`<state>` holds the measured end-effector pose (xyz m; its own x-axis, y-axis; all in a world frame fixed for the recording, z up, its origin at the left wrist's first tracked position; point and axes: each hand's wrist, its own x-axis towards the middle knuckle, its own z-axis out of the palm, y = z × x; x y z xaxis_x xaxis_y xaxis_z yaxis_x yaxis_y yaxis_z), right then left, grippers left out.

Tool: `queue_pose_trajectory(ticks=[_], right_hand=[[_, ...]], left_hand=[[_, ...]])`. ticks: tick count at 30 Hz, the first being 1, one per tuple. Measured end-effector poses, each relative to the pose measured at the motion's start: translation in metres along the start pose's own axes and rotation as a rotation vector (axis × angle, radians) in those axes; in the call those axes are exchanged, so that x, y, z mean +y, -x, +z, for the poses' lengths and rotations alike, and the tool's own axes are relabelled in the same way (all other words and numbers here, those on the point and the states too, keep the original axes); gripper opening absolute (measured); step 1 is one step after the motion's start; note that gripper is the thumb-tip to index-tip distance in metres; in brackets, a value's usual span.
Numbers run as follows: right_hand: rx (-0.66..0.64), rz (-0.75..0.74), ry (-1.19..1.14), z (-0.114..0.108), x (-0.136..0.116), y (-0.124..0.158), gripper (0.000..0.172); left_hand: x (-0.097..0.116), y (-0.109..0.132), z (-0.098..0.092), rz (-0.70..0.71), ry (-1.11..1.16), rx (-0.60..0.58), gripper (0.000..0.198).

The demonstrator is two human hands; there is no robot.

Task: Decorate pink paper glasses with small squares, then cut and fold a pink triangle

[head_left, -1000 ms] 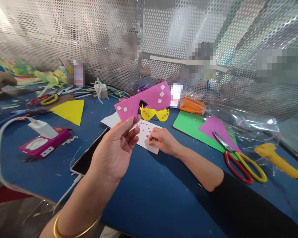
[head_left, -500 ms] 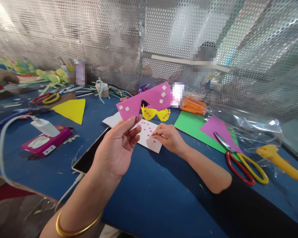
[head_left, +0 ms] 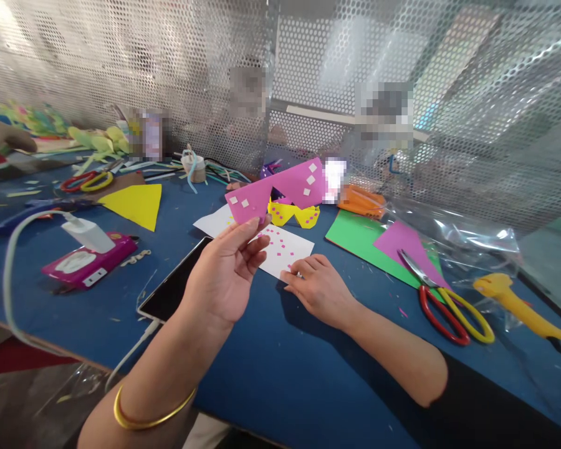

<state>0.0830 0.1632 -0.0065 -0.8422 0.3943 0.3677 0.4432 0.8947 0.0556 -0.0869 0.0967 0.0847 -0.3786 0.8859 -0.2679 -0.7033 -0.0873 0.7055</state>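
Note:
My left hand (head_left: 224,268) pinches the lower edge of a pink glasses-shaped cutout (head_left: 250,198) between thumb and fingers, holding it up above the table. Several small white squares sit on its face, on both lobes. My right hand (head_left: 320,287) rests low at the near right corner of a white sheet (head_left: 303,244) dotted with small pink squares. Its thumb and fingertips are drawn together there; whatever is between them is too small to tell. Behind the pink cutout lies a yellow glasses-shaped piece (head_left: 303,217) with pink squares, partly covered from view.
A phone (head_left: 177,280) with a cable lies beside my left forearm, near a magenta power strip (head_left: 81,265). To the right are green sheets (head_left: 355,240), a pink piece (head_left: 399,240), red-and-yellow scissors (head_left: 442,308) and a yellow glue gun (head_left: 518,305). Another person's hand (head_left: 4,140) is far left.
My right hand has moved slightly toward me, down to the sheet's near corner, uncovering more pink squares. The pink cutout stays in my left hand, shifted a little right in view.

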Motion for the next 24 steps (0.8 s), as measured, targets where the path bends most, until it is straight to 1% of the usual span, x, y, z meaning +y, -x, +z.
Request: queue_pose_trajectory(ticks=[3, 8, 10, 12, 16, 19, 24], right_hand=[[0.041, 0.042, -0.067, 0.0032, -0.0012, 0.0005, 0.018], [0.111, 0.177, -0.123, 0.0088, 0.0009, -0.001, 0.011], [0.126, 0.194, -0.123, 0.0093, 0.0021, -0.0017, 0.009], [0.126, 0.171, -0.106, 0.0086, 0.0023, -0.0025, 0.01], [0.103, 0.065, -0.025, 0.0054, -0.0003, -0.0048, 0.02], [0.092, 0.002, 0.054, 0.0044, -0.003, -0.0066, 0.023], [0.097, -0.036, 0.148, 0.0058, -0.0047, -0.0087, 0.024]], left_hand=[[-0.0018, -0.0014, -0.0012, 0.003, 0.001, -0.012, 0.006], [-0.0039, -0.0021, -0.0029, -0.002, 0.006, -0.02, 0.008], [-0.0044, -0.002, -0.0032, -0.002, 0.0, -0.023, 0.008], [-0.0047, -0.002, -0.0033, 0.0, -0.006, -0.029, 0.008], [-0.0048, -0.0022, -0.0034, 0.002, -0.01, -0.038, 0.007], [-0.0051, -0.0025, -0.0034, 0.001, -0.01, -0.042, 0.007], [-0.0072, -0.0023, -0.0028, 0.003, -0.024, -0.04, 0.008]])
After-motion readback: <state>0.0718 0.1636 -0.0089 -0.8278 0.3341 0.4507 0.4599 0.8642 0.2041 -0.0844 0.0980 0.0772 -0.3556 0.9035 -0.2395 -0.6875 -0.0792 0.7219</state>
